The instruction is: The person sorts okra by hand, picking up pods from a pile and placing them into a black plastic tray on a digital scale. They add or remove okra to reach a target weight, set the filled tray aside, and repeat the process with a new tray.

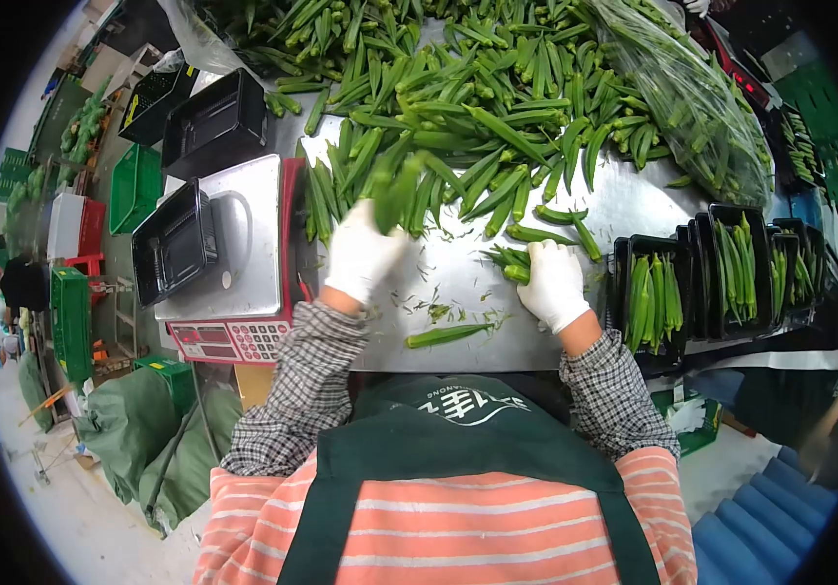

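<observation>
Striped shirt (477, 526) sits nearest; both hands (365, 253) (553, 283) clasp okra (394, 200), the okra heap (516, 105) beyond.

White-gloved hands (364, 255), checked sleeves (304, 380), dark-green apron (467, 444), striped shirt (487, 536).

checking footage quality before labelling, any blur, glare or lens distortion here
All in the head view: okra pods in the left hand smear with motion blur; the right hand looks sharper; the metal tabletop shows bright reflections; fisheye distortion curves the surroundings, with black corners.
</observation>
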A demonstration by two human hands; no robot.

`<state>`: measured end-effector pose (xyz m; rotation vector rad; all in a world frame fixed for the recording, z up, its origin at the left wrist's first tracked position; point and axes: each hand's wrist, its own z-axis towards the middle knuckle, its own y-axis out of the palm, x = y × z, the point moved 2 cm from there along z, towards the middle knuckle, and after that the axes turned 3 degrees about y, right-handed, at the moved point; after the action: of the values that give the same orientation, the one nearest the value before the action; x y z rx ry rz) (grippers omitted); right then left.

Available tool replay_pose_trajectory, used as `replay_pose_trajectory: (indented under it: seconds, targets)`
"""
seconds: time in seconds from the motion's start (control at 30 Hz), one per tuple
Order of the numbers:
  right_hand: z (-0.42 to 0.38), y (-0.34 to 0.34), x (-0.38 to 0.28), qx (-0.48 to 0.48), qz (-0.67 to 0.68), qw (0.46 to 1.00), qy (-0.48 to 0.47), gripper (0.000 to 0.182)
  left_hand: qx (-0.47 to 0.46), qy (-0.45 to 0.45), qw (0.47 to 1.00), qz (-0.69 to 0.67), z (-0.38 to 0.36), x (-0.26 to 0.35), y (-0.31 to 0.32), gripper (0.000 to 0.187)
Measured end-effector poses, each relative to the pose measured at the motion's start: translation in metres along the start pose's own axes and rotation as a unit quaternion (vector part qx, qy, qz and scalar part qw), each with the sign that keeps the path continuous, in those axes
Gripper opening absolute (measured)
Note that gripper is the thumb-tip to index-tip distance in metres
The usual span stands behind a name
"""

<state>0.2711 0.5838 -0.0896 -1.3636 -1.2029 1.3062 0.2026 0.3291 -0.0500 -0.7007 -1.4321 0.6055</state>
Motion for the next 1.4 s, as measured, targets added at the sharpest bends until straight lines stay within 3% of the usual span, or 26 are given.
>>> replay_pose_trajectory:
  seconds: [0.1, 0.23, 0.37, 0.5, 0.57, 0.6, 0.63, 0.73, 0.83, 0.93, 1.07, 1.13, 1.17, 1.2, 1.23, 1.27, 1.3, 1.33, 1.4]
  targets:
    - [0.005, -0.009, 0.001, 0.05, 0.063, 0.996, 0.033, 0.035, -0.008, -0.035, 0.999, 0.03, 0.009, -0.03, -0.007, 0.035]
    - [0.029, -0.009, 0.009, 0.08, 0.037, 0.996, 0.008, 0.04, -0.07, -0.024, 0.974, 0.216, 0.014, -0.041, 0.025, 0.047]
    - [0.033, -0.015, 0.002, 0.009, -0.009, 1.0, 0.018, 0.052, -0.077, -0.058, 0.977, 0.19, 0.016, -0.05, 0.023, 0.053]
    - [0.033, -0.017, 0.004, -0.046, -0.035, 0.998, 0.006, 0.057, -0.043, -0.057, 0.997, -0.008, 0.002, -0.049, 0.0, 0.049]
    - [0.036, -0.007, 0.007, 0.002, -0.065, 0.997, -0.043, 0.057, -0.075, -0.106, 0.938, -0.321, -0.007, -0.047, -0.008, 0.043]
    - [0.038, -0.009, 0.005, 0.027, -0.08, 0.994, -0.067, 0.056, -0.087, -0.123, 0.871, -0.468, -0.012, -0.043, -0.012, 0.041]
    - [0.044, -0.01, 0.003, -0.047, -0.076, 0.995, -0.039, 0.055, -0.118, -0.137, 0.755, -0.631, -0.015, -0.04, -0.021, 0.034]
    - [0.048, -0.018, -0.002, -0.072, -0.113, 0.991, -0.022, 0.044, -0.168, -0.156, 0.683, -0.694, -0.018, -0.04, -0.036, 0.048]
    - [0.05, -0.018, 0.0, -0.069, -0.136, 0.986, -0.069, 0.043, -0.208, -0.124, 0.608, -0.756, -0.022, -0.038, -0.048, 0.051]
    - [0.051, -0.013, 0.003, -0.05, -0.13, 0.985, -0.103, 0.043, -0.209, -0.104, 0.627, -0.743, -0.028, -0.033, -0.061, 0.052]
    - [0.05, -0.019, -0.004, -0.059, -0.093, 0.99, -0.091, 0.043, -0.145, -0.018, 0.763, -0.63, -0.035, -0.007, -0.115, 0.053]
    - [0.046, -0.02, -0.008, -0.016, -0.091, 0.986, -0.138, 0.046, -0.066, 0.04, 0.884, -0.461, -0.035, -0.012, -0.163, 0.049]
    - [0.044, -0.019, -0.009, -0.026, -0.092, 0.985, -0.147, 0.049, -0.093, -0.051, 0.922, -0.373, -0.037, -0.015, -0.199, 0.043]
    - [0.042, -0.015, -0.008, -0.016, -0.092, 0.981, -0.168, 0.05, -0.049, -0.028, 0.935, -0.35, -0.037, -0.027, -0.223, 0.036]
    - [0.039, -0.016, -0.013, -0.022, -0.101, 0.98, -0.169, 0.05, 0.054, 0.078, 0.961, -0.26, -0.033, -0.044, -0.24, 0.034]
    - [0.038, -0.018, -0.018, -0.027, -0.11, 0.979, -0.169, 0.049, 0.1, 0.12, 0.978, -0.136, -0.029, -0.065, -0.259, 0.04]
    - [0.039, -0.018, -0.02, -0.038, -0.105, 0.982, -0.153, 0.048, 0.123, 0.099, 0.984, 0.088, -0.03, -0.081, -0.279, 0.044]
    - [0.041, -0.018, -0.021, -0.05, -0.1, 0.984, -0.137, 0.047, 0.141, 0.152, 0.962, 0.18, -0.027, -0.102, -0.29, 0.045]
    - [0.043, -0.015, -0.022, -0.066, -0.087, 0.987, -0.121, 0.046, 0.099, 0.17, 0.932, 0.305, -0.016, -0.143, -0.297, 0.042]
